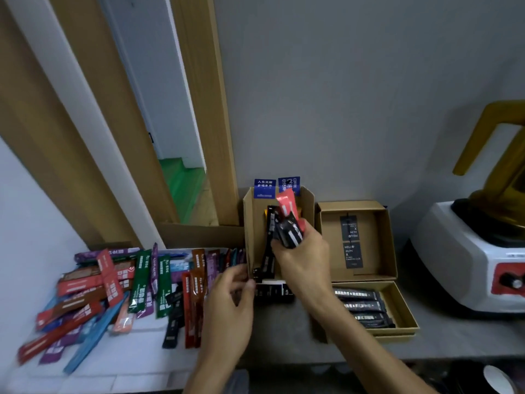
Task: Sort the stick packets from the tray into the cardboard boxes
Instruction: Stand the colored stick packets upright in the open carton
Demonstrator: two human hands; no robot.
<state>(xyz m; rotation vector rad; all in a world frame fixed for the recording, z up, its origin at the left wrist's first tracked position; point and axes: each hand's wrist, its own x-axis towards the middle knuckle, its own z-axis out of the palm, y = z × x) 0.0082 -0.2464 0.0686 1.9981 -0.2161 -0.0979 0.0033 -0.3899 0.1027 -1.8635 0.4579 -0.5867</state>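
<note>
Reaching in from six o'clock, two bare forearms cross the near edge of the counter. At seven to eight o'clock lies the white tray (127,365), heaped with loose stick packets (113,288) in red, brown, green, purple, blue and black, lying criss-cross.

Just past the tray's three o'clock edge is the left hand (231,305), its fingers curled and its fingertips (250,284) at the near lower corner of the tall cardboard box (251,223); whether they pinch anything there cannot be told.

At four o'clock the flat cardboard box (407,315) holds black packets (360,305) laid side by side, and its lid (387,243) lies open beyond it.

Near the centre, the right hand (304,257) hovers over the tall box's open top, fingers wrapped round a bundle of packets (289,233). The bundle is mostly black, with one coral-red packet (287,204) pointing toward twelve o'clock. A long black packet (269,245) leans inside the box, and blue packets (264,188) stand at its far wall.

Farther off, a white blender base (468,260) sits at three o'clock, and a wooden door frame (207,109) rises at eleven o'clock.
</note>
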